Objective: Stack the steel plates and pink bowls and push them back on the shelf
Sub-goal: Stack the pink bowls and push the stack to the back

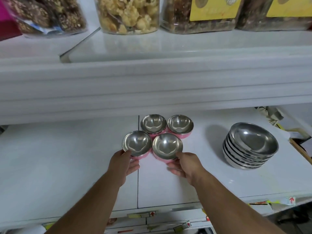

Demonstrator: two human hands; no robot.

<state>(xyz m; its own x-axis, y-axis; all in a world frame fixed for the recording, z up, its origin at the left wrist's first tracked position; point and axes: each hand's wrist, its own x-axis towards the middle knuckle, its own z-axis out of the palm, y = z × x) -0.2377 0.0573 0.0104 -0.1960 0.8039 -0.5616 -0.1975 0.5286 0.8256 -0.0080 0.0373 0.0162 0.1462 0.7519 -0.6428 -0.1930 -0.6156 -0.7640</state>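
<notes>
Several pink bowls with steel insides sit in a cluster on the white shelf: two at the back and two in front. My left hand grips the near rim of the front left bowl. My right hand grips the near rim of the front right bowl. Both bowls rest on the shelf. A stack of several steel plates stands apart to the right.
An upper shelf overhangs the bowls and carries clear jars of snacks. Papers and a wooden-edged item lie at the far right. The shelf's front edge carries small labels.
</notes>
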